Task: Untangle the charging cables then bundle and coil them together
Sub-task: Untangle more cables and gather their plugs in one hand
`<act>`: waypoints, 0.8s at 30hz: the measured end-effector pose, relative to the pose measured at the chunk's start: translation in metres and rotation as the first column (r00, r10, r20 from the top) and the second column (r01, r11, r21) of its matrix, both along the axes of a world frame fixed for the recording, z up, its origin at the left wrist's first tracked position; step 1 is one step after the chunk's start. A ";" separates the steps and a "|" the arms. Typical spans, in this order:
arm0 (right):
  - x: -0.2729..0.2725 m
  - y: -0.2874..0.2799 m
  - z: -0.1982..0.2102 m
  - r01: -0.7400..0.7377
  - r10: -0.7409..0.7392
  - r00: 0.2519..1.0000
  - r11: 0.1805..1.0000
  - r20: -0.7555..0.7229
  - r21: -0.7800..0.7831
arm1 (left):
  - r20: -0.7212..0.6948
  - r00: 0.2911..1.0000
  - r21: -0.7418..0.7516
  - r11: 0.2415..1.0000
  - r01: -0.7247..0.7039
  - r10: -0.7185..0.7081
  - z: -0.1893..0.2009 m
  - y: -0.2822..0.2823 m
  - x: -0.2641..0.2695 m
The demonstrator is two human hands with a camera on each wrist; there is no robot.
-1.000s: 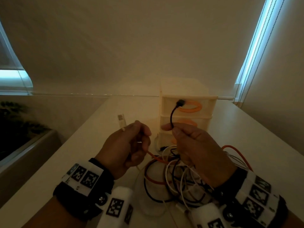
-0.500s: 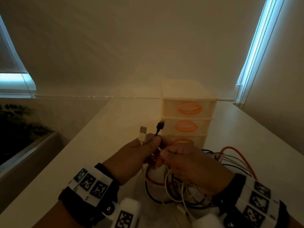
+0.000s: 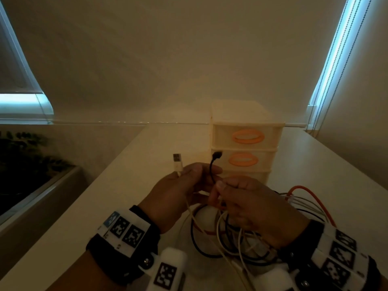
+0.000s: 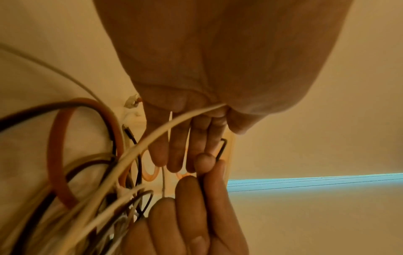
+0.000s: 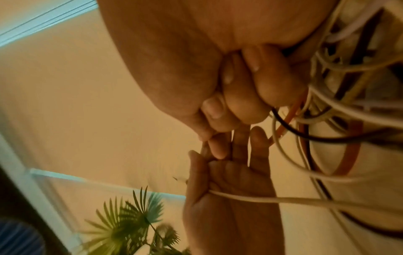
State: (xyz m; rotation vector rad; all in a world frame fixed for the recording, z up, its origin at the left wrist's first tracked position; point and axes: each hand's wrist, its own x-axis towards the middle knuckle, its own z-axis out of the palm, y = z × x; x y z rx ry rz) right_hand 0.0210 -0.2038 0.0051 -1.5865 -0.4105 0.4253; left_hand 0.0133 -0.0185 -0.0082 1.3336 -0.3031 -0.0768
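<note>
My left hand pinches the white cable, right hand the black cable; next, align both ends above my grip.

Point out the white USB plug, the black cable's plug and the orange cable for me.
white USB plug (image 3: 177,158), head view, on its metal shell.
black plug (image 3: 217,154), head view, on the connector body.
orange cable (image 3: 310,194), head view, on its raised loop.

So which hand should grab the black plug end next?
Probably the left hand: it already holds the white cable by its plug, and the black cable stands right beside its fingers, while the right hand pinches it lower down.
</note>
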 end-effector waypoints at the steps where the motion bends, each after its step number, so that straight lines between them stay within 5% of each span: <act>1: 0.000 -0.002 0.002 -0.007 0.007 1.000 1.000 -0.027 0.026 | -0.016 1.000 0.007 1.000 0.013 -0.013 -0.001 -0.002 -0.001; 8: -0.001 0.008 -0.006 -0.039 0.089 0.976 0.969 0.198 -0.244 | -0.042 0.998 -0.049 0.998 0.049 -0.051 -0.001 0.000 -0.001; 12: 0.005 0.002 -0.006 0.018 0.039 0.976 0.966 0.213 -0.260 | -0.008 0.999 -0.299 0.954 0.029 -0.033 0.011 0.002 0.002; 17: 0.024 -0.028 0.000 0.257 -0.010 0.880 0.851 0.475 -0.458 | -0.080 0.990 -0.604 0.784 -0.143 0.119 0.027 0.027 0.010; 21: 0.031 -0.031 -0.003 0.395 -0.022 0.799 0.772 0.600 -0.498 | -0.136 0.982 -0.596 0.782 -0.184 0.127 0.029 0.025 0.007; 24: 0.025 -0.026 -0.003 0.313 0.016 0.836 0.808 0.548 -0.500 | -0.106 0.993 -0.634 0.766 -0.106 0.050 0.027 0.025 0.005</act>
